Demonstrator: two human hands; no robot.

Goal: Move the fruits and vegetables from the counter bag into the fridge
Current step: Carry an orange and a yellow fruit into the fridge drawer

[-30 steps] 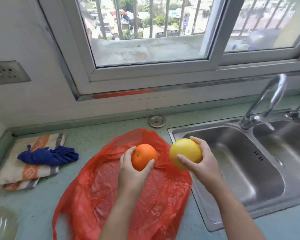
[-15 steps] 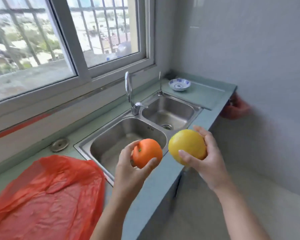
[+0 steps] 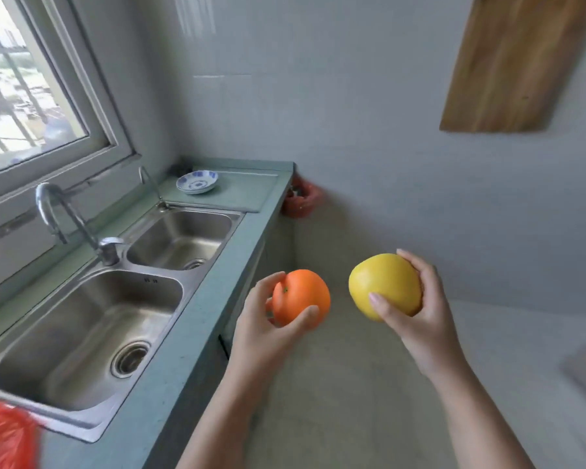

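Observation:
My left hand (image 3: 266,328) grips an orange (image 3: 301,301) and holds it in the air just past the counter's front edge. To its right, my right hand (image 3: 420,314) holds a larger yellow fruit (image 3: 383,286) over the floor. The red plastic bag (image 3: 6,436) lies on the counter at the bottom left corner, only partly in frame. No fridge is in view.
A green counter (image 3: 170,384) with a double steel sink (image 3: 92,330) and a tap (image 3: 65,218) runs along the left under a window. A blue-and-white dish (image 3: 197,181) sits at the counter's far end. A wooden board (image 3: 515,59) hangs on the right wall. Pale floor lies ahead.
The view has swung right, away from the bag. Both hands have carried the orange and the yellow fruit off the counter, out over the floor.

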